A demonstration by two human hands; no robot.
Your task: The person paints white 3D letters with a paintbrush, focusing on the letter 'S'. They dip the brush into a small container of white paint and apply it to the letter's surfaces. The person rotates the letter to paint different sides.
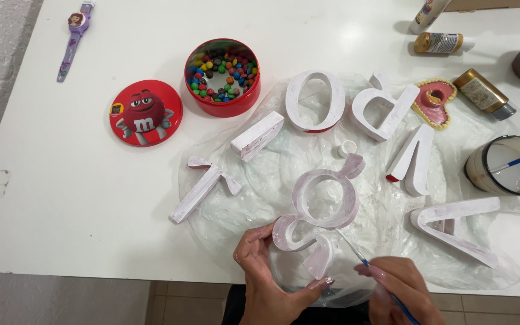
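At the near edge of the white table [91,180], on a sheet of clear plastic [272,180], the left hand [266,271] steadies a white-painted letter shaped like a lowercase g [323,207], with the forefinger curled over the letter's lower left curve and the thumb pressed against its lower end, so the hand is clamped on the letter. The right hand [401,289] pinches a thin paintbrush [356,253] with a blue handle, fingers closed round it, and the brush tip touches the letter near the bottom of its upper loop. More white letters lie spread over the plastic: a T shape [203,186] to the left, a straight bar [257,135], a round O [315,101], a P shape [383,105], and two V shapes [413,159] [455,225] to the right. A small white cap [346,148] sits just above the held letter. Further back stand an open red tin of coloured candies [222,77], with its red lid [145,112] beside it, and a purple child's watch [73,39]. At the right, a cup [504,165] holds another brush, near a red heart piece [434,102] and paint bottles [443,43]
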